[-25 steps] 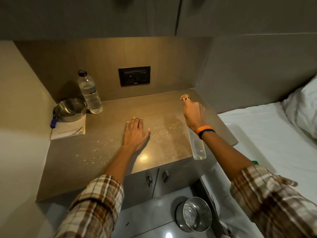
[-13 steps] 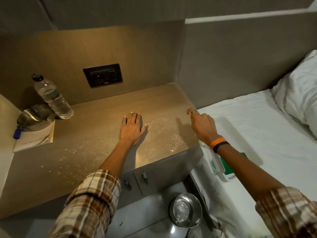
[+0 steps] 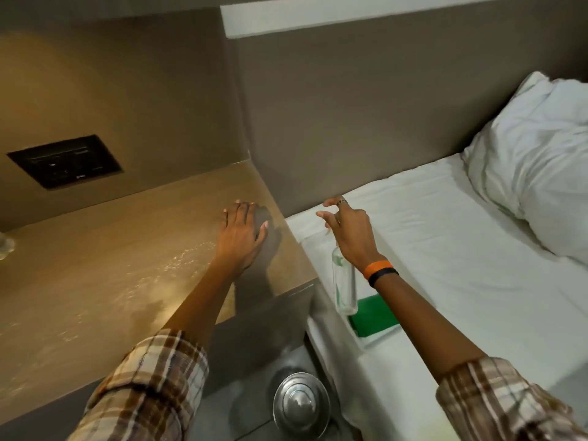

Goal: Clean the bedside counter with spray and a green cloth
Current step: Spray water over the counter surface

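Observation:
The brown bedside counter [image 3: 95, 259] carries a scatter of spray droplets [image 3: 178, 265] across its middle. My left hand [image 3: 241, 237] lies flat on it near the right edge, fingers apart, holding nothing. My right hand [image 3: 350, 233] hovers over the white bed and grips a clear spray bottle [image 3: 343, 284] that hangs down below the palm, with the forefinger and thumb spread. Just below the bottle, a folded green cloth [image 3: 375, 316] lies on the mattress edge.
A black socket panel [image 3: 63, 160] sits in the back wall. A white pillow [image 3: 537, 167] lies at the bed's head. A steel lidded bin [image 3: 300, 402] stands on the floor under the counter's corner. Part of a water bottle [image 3: 4, 246] shows at far left.
My right hand has carried the spray bottle off the counter, rightward to above the bed. The view has swung right, so the cloth shows more fully. The left hand stays flat on the counter.

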